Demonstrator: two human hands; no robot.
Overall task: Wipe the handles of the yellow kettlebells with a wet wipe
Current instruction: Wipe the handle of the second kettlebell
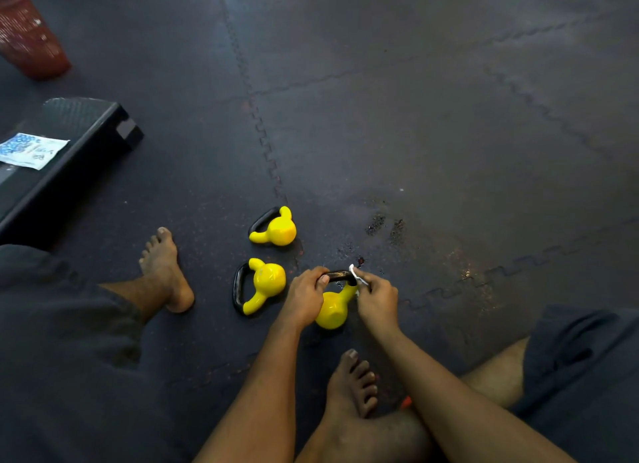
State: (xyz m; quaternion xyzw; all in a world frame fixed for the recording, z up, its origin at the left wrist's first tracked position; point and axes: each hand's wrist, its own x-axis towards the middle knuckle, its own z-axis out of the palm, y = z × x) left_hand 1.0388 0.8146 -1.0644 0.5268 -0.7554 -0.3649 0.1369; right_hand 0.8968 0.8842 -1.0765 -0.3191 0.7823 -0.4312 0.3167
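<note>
Past my bare foot, left hand grips the black handle of a yellow kettlebell, right hand pinching a white wet wipe onto it — two more, mid-frame, maybe left.

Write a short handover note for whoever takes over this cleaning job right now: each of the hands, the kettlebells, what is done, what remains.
Left hand: grips the left end of the black handle of the nearest yellow kettlebell.
Right hand: pinches a white wet wipe against the handle's right end.
The middle yellow kettlebell and far yellow kettlebell lie on their sides on the dark rubber floor, no hand on them.
Done: this handle is being wiped.
Left: finish it. Whether the other two handles are clean cannot be told, so wipe them.
</note>
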